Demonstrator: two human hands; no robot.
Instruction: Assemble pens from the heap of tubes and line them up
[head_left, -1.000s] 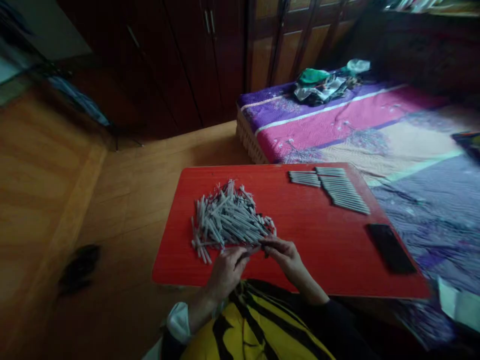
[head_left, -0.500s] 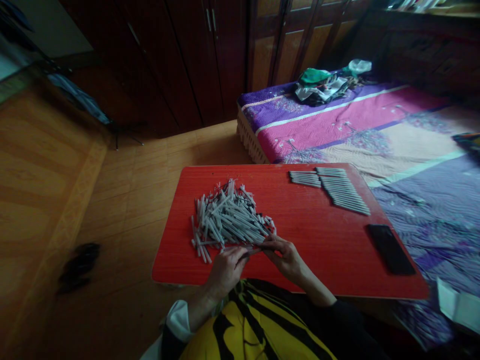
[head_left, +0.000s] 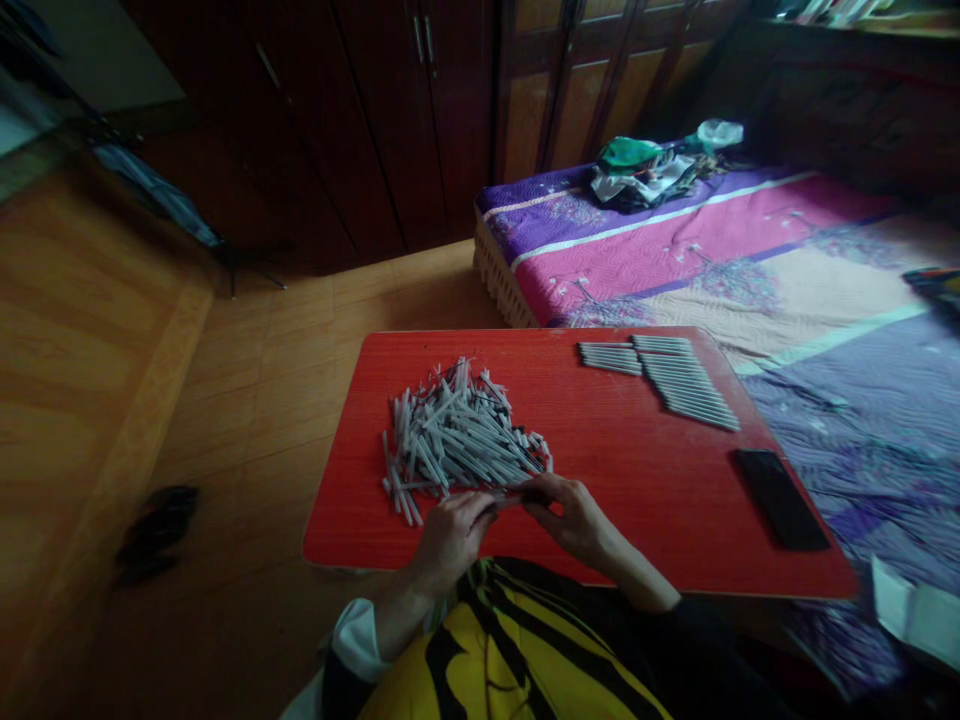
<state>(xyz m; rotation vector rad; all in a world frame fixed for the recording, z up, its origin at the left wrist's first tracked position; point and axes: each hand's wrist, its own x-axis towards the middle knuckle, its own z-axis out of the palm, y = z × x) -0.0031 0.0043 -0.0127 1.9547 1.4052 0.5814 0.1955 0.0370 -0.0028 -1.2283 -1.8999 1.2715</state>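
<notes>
Both of my hands meet over the near edge of a heap of thin grey-white sticks (head_left: pixel 465 430), some with dark ends. My left hand (head_left: pixel 454 535) pinches one end of a thin stick (head_left: pixel 508 501) between thumb and fingers. At its other end, my right hand (head_left: pixel 574 515) grips it with bent fingers. The stick is held roughly level, just above the tabletop; its ends are hidden by my fingers. On the far right of the table, similar sticks (head_left: pixel 690 382) with dark tips lie side by side in neat rows.
The red table (head_left: pixel 600 480) carries a black phone (head_left: pixel 781 498) near its right edge. Behind and right stands a bed (head_left: pixel 675 240) with a heap of clothes (head_left: pixel 645 170). Dark wardrobes (head_left: pixel 390 120) line the back wall. Dark footwear (head_left: pixel 157 530) sits on the floor at left.
My right hand has shifted very slightly, and the stick between my hands sits at a slightly flatter angle. The heap and the rows look the same.
</notes>
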